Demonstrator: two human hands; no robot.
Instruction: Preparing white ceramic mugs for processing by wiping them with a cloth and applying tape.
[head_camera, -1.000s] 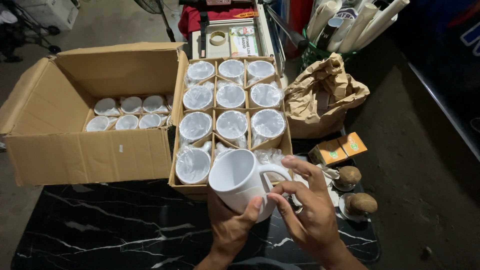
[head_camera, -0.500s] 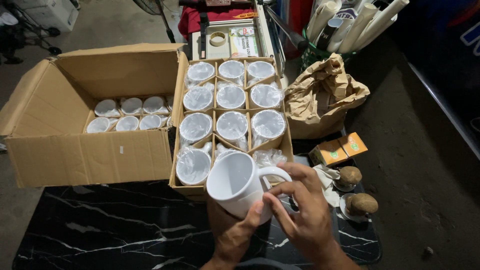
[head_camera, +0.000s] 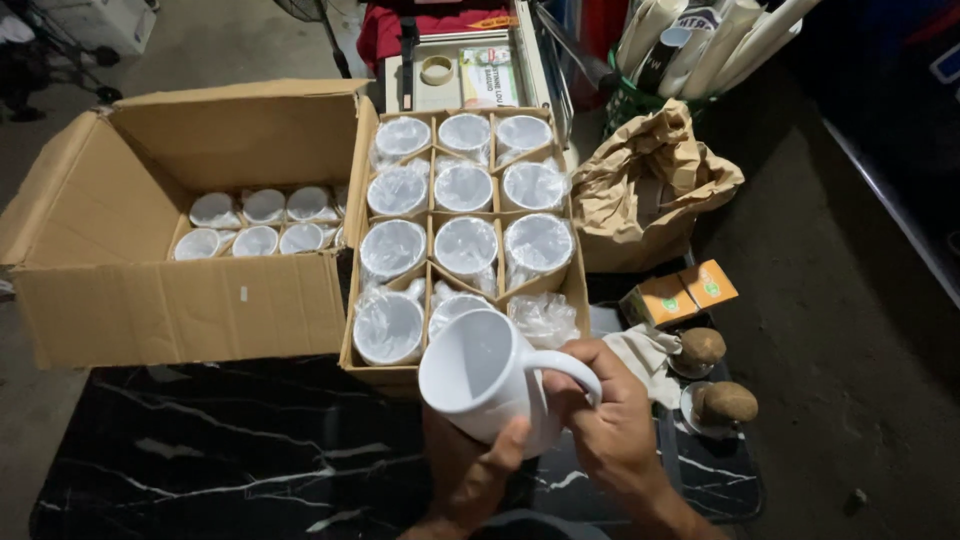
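White mug (head_camera: 480, 375) sits tilted above the dark marble worktop (head_camera: 230, 450), left hand (head_camera: 470, 470) grasping its base, right hand (head_camera: 610, 420) clenched by its handle.

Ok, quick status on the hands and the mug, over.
Left hand cups white mug from below. Right hand grips it at the handle side. Mug held tilted over black table, unwrapped. Divider box of wrapped mugs just behind; nothing blocking.
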